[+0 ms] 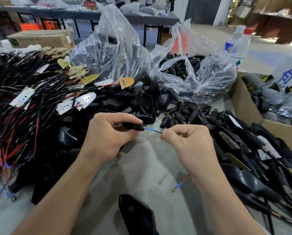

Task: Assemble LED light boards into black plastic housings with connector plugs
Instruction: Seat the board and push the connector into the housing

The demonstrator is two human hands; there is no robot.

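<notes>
My left hand (108, 134) grips a black connector plug (133, 125) by its body, brass tip pointing right. My right hand (186, 138) pinches a thin black wire (157, 131) whose blue-sleeved end (149, 128) meets the plug's tip. A red wire with a blue sleeve and brass terminal (180, 184) hangs below my right wrist. One black plastic housing (135, 212) lies on the table between my forearms. Loose plugs (192, 116) are heaped just beyond my hands. LED boards with red and black wires (31, 99) are piled at the left.
Empty black housings (141, 102) are stacked behind my left hand. Two clear plastic bags (201, 73) of parts stand at the back. Assembled housings with wires (260, 158) lie at the right. A cardboard box (247, 106) and two bottles (238, 46) stand at the far right.
</notes>
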